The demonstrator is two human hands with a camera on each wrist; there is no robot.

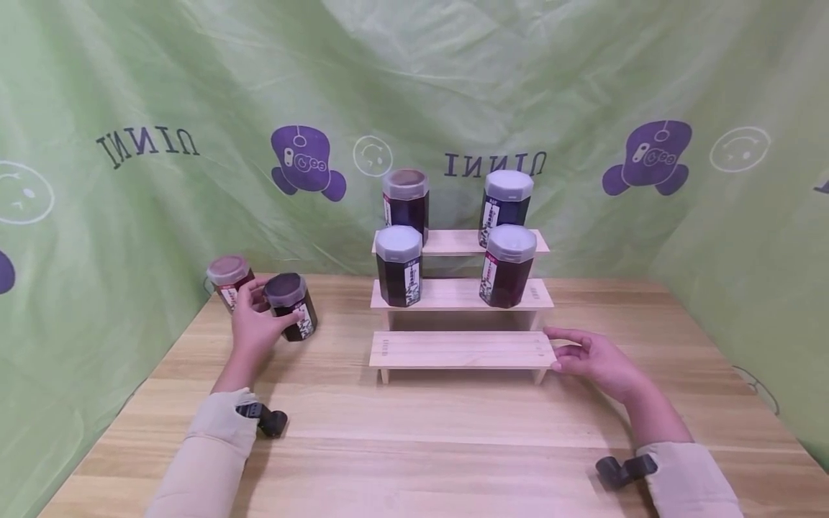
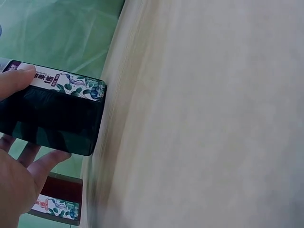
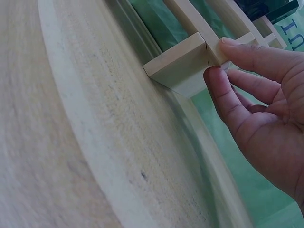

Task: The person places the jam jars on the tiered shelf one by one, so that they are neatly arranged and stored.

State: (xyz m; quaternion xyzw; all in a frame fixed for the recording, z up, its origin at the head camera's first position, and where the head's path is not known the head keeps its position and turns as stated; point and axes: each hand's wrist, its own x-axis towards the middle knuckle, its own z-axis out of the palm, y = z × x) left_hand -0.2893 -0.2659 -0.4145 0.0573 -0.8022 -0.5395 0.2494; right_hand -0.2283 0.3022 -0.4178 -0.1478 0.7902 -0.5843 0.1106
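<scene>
My left hand (image 1: 252, 329) grips a dark eight-sided jar (image 1: 287, 291), thumb over its white label and fingers behind. In the left wrist view this dark jar (image 2: 52, 111) is close to the tabletop. Just behind the hand stands a reddish jar (image 1: 229, 273) with a pale lid; the left wrist view shows its lower part beneath the fingers. At the other side my right hand (image 1: 596, 361) pinches the right end of the lowest board of a three-step wooden display rack (image 1: 463, 350). Thumb and finger meet at the board's corner in the right wrist view.
On the rack's middle step stand a dark jar (image 1: 399, 267) and a dark red jar (image 1: 508, 267). Its top step carries a reddish jar (image 1: 405, 205) and a bluish-dark jar (image 1: 506, 208). A green printed cloth (image 1: 246, 79) hangs behind and beside the wooden table (image 1: 414, 446).
</scene>
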